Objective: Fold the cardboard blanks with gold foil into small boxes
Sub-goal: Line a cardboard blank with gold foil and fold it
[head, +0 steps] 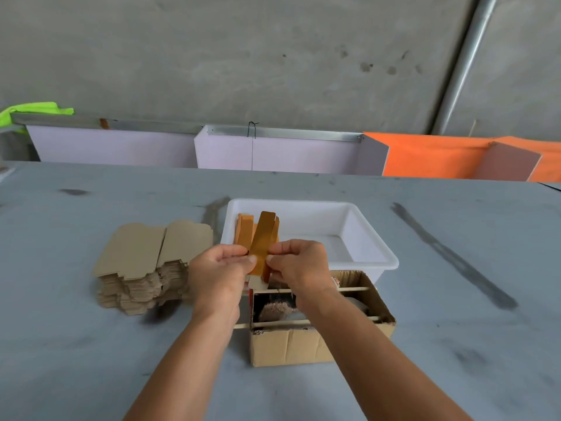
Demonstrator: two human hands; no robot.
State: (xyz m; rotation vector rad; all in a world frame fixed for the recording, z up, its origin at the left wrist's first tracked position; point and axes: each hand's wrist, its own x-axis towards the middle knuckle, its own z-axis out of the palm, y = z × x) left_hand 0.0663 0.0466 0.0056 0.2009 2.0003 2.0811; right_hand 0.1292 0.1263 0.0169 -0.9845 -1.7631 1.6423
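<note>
Both hands are working the same piece right now: my left hand (220,264) and right hand (296,262) are each pinching the near end of one gold-foil blank (263,238) between thumb and curled fingers, holding it up just above the front edge of the white tub (376,238). I'm guessing the grip is that low because the panels are being squeezed into a tube shape, foil side out, with the far end sticking up and away from me. Holding it over the tub makes sense too, since a couple of folded boxes (244,227) are already leaning inside at the left end, so a finished one can just drop in. Off to my left, the stack of flat blanks (145,262) is sitting plain side up on the grey table (455,299), near enough for a quick grab. Right below my wrists there's an open cardboard carton (303,344) with thin sticks (349,289) poked across it; can't tell what it's holding.
</note>
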